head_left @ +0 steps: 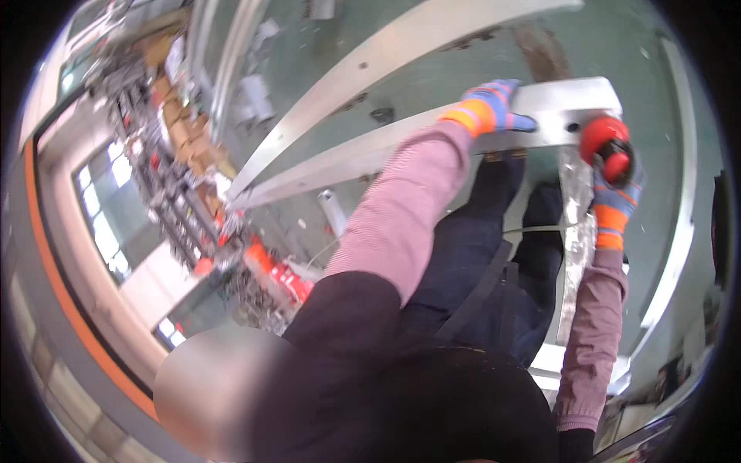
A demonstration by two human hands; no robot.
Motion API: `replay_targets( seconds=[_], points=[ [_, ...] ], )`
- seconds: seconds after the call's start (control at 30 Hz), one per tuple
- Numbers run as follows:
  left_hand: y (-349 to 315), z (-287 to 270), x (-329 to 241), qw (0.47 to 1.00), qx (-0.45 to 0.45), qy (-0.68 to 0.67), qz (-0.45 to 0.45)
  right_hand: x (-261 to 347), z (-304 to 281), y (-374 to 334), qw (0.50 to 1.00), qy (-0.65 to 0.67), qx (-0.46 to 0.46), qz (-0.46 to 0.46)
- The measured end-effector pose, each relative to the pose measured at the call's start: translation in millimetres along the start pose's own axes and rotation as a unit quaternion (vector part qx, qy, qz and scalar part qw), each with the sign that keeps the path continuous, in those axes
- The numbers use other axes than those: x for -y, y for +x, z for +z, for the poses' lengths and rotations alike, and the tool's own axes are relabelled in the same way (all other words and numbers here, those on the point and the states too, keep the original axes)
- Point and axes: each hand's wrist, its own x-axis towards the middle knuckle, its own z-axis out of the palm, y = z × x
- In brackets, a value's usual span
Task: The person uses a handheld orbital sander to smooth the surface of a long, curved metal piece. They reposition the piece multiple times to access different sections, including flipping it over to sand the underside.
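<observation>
A long silver-white metal beam (pixel 567 104) crosses in front of me, its broad squared end with a dark hole at the right. My left hand (pixel 494 106), in a grey-blue glove with an orange cuff, grips the beam just left of that end, thumb and fingers apart around it. My right hand (pixel 620 193), in a matching glove, is closed on a red rounded power tool (pixel 603 139) with a black part. The tool sits against the beam's end by the hole; its working face is hidden. Most of the right fingers are behind the tool.
A second curved metal beam (pixel 401 38) lies beyond, meeting the first at the left. A foil-like wrapped bar (pixel 575 201) runs down beside my legs. A thin hose or cord (pixel 540 228) crosses there. Cluttered parts and cardboard (pixel 185 139) are at the left, with orange-red equipment (pixel 274 270) nearer.
</observation>
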Motion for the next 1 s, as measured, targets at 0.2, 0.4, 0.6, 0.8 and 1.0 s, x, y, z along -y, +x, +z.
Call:
replay_targets(
  seconds=[0.2,0.4,0.6,0.8,1.0],
  points=[
    [-45.4,4.0,4.7,0.992,-0.083,0.088,-0.034,4.4,4.5,-20.7,0.986,-0.160,-0.002,-0.051],
    [-59.0,63.2,-3.5,0.962,-0.164,0.217,0.033,1.0,-26.4,-42.2,0.998,-0.043,-0.048,0.012],
    [-65.1,62.2,11.9,0.972,-0.188,0.089,0.108,64.5,-59.2,-8.6,0.998,-0.063,-0.029,-0.013],
    [-29.8,-56.9,98.0,0.886,-0.345,0.309,-0.016,111.2,-28.9,90.6,0.980,-0.173,0.042,-0.094],
    [-12.2,-144.9,145.5,0.914,-0.130,0.361,-0.133,165.0,72.2,184.0,0.954,-0.261,0.109,-0.094]
  ],
)
